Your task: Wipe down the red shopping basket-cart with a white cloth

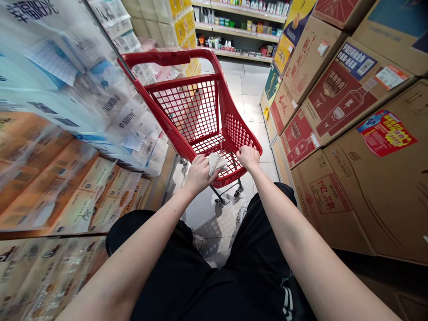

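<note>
A red plastic shopping cart (155,91) stands in front of my legs, its grid basket holding nothing that I can see. My left hand (198,173) is closed on a crumpled light grey cloth (216,164), at the near left part of the basket's rim. On the right side of the near rim, my right hand (248,157) is curled around the cart's edge. Its fingertips are partly hidden.
Wrapped tissue packs (110,89) are piled along the left. Cardboard cartons (337,96) form a tall stack on the right. Shelves with bottles (240,29) stand across the far end of the tiled floor (250,84). Cart wheels (220,201) rest near my feet.
</note>
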A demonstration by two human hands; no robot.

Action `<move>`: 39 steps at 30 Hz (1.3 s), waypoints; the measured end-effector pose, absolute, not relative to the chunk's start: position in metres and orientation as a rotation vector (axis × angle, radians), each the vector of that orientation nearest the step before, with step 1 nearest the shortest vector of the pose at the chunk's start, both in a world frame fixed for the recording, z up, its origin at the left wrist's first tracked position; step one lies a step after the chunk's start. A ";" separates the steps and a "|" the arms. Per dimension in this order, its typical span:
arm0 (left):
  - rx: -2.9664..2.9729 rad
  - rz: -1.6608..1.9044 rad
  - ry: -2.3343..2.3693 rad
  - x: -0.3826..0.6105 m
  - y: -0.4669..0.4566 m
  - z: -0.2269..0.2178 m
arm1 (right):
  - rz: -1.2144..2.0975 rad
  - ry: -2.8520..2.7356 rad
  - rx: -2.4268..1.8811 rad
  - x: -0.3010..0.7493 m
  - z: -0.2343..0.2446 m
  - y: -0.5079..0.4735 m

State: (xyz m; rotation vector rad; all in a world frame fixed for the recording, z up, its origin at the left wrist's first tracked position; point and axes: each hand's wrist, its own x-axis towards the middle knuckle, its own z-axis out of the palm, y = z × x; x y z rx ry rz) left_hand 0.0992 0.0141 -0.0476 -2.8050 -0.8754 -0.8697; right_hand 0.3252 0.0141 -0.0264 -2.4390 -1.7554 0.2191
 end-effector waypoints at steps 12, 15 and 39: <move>-2.810 -0.886 -0.891 0.098 0.013 -0.047 | 0.183 -1.754 -2.433 0.325 -0.030 0.016; -2.813 -0.893 -0.895 0.098 0.013 -0.047 | 0.178 -1.752 -2.426 0.324 -0.030 0.015; -2.806 -0.896 -0.946 0.098 0.009 -0.051 | 0.160 -1.741 -2.405 0.323 -0.030 0.011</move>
